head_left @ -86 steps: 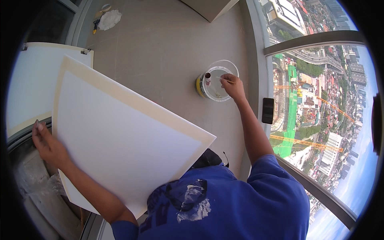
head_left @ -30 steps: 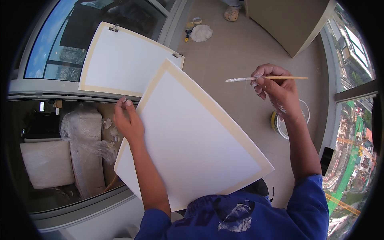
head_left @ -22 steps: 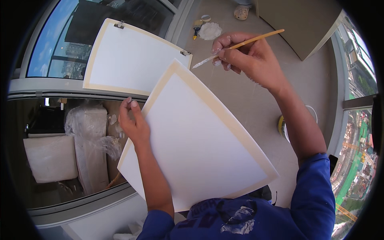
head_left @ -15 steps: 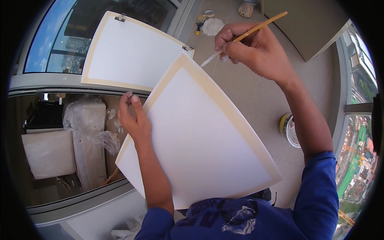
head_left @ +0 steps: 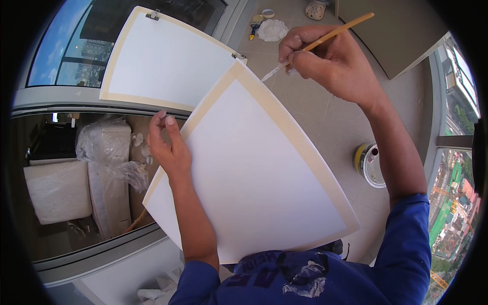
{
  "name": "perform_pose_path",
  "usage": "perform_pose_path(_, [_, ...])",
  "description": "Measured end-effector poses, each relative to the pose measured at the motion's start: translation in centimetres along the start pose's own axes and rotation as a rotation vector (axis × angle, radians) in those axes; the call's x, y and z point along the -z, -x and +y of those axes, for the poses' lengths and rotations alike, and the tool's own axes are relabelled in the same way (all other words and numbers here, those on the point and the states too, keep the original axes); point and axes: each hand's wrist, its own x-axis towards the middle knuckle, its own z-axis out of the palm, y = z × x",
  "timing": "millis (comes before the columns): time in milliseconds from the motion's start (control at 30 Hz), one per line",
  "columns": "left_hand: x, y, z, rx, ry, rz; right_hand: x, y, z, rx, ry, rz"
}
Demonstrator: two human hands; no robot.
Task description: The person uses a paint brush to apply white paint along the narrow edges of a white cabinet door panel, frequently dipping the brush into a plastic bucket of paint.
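My right hand (head_left: 330, 63) is closed around a thin paintbrush (head_left: 338, 31) with a yellow-orange wooden handle. The brush's whitened tip points down-left, at or just beside the right edge of a large white board (head_left: 259, 173), near its far corner. Beige masking tape borders the board, which leans across my lap. My left forearm crosses the board's left part. Beyond its left edge, my left hand (head_left: 172, 147) is loosely curled, thumb and fingers apart, with nothing visible between them. Whitish smears mark the fingers of both hands.
A second taped white board (head_left: 168, 61) with metal clips leans against the window frame. On the tiled floor stand a paint can (head_left: 367, 163), a white crumpled sheet (head_left: 272, 30), a small brush (head_left: 252, 34) and a tape roll (head_left: 268, 13). Plastic-wrapped items (head_left: 109, 173) show behind the left glass.
My right hand and the paintbrush have shifted slightly right, and the tip sits a little lower along the board's edge. My left hand keeps nearly the same pose; the view has moved slightly.
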Motion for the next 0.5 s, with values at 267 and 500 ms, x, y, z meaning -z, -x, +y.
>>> perform_pose_path(267, [0.03, 0.04, -0.02, 0.015, -0.018, 0.01, -0.19, -0.08, -0.56, -0.033, 0.044, -0.001])
perform_pose_path(500, [0.01, 0.07, -0.05, 0.028, 0.002, 0.01, -0.35, -0.35, -0.73, -0.003, 0.019, 0.007])
